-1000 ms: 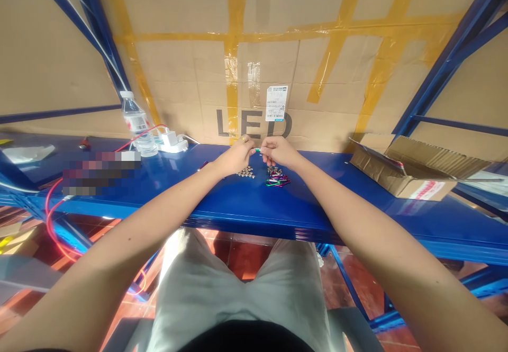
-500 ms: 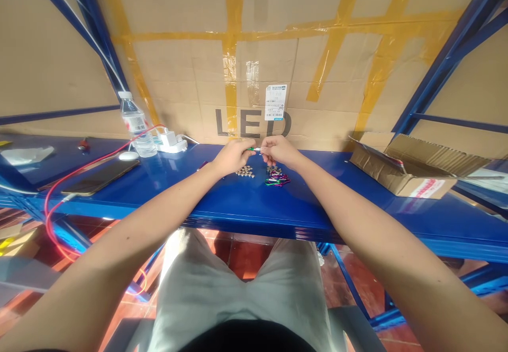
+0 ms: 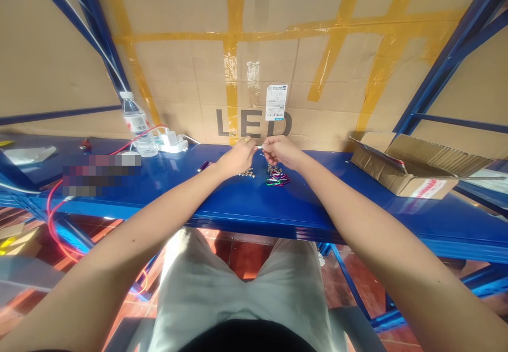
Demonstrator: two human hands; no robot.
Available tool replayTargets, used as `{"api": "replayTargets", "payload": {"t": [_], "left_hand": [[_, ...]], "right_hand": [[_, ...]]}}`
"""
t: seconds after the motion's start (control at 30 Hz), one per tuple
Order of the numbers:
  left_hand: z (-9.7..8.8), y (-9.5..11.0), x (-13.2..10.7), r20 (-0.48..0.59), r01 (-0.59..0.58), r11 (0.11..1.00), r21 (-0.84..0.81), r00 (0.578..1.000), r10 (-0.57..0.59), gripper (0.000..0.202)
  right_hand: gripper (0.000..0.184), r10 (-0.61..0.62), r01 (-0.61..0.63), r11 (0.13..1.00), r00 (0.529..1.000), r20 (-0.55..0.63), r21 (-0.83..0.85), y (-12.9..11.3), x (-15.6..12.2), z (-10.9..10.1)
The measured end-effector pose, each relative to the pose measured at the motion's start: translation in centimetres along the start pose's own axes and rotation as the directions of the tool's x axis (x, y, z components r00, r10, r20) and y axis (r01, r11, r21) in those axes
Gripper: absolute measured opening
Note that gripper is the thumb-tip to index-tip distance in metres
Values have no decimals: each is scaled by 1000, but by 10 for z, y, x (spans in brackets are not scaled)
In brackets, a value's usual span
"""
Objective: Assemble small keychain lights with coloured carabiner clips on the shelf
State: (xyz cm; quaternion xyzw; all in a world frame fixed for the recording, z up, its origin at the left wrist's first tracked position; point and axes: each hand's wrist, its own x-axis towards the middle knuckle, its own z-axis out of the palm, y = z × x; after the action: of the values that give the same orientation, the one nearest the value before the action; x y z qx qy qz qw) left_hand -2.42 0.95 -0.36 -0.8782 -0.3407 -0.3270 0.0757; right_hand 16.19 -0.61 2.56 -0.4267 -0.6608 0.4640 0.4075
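Observation:
Above the blue tabletop, my left hand (image 3: 238, 155) is closed around a small green and silver tube (image 3: 260, 147), most of it hidden by the fingers. From the other side, my right hand (image 3: 280, 150) pinches the tube's silver end; I cannot tell whether that end is a separate piece. Under my left hand lie several small metal pieces (image 3: 246, 173), partly covered. Below my right hand is a heap of green and purple carabiners (image 3: 278, 179), with more small metal pieces (image 3: 273, 169) behind it. A purple tube (image 3: 204, 165) rests left of my left hand.
An open cardboard box (image 3: 405, 169) stands on the right of the blue table (image 3: 254, 209). At left are a water bottle (image 3: 139, 124), a white plug adapter (image 3: 170, 140) and a red cable (image 3: 48, 209). A large taped carton (image 3: 178, 77) stands upright behind.
My left hand has turned a little and shifted slightly right, hiding the green part of the tube. My right hand keeps its pinch almost in place.

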Motion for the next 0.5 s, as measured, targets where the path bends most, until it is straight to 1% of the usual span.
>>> {"api": "replayTargets", "payload": {"t": [0.1,0.27,0.4,0.5], "left_hand": [[1,-4,1,7,-8,1000,20,1000,8,28],[0,-6,0,-9,-47,999,-10,999,47,20],[-1,-4,0,-33,-55,998,-25,998,54,17],[-3,-2,-1,-30,-52,997,-58,998,50,18]], "right_hand": [[28,1,-1,1000,1000,4,-13,1,-1,0],[26,34,-34,999,999,21,11,1,-1,0],[25,52,-53,998,998,26,42,1,-1,-1],[26,43,-44,998,998,38,38,1,-1,-1]]}}
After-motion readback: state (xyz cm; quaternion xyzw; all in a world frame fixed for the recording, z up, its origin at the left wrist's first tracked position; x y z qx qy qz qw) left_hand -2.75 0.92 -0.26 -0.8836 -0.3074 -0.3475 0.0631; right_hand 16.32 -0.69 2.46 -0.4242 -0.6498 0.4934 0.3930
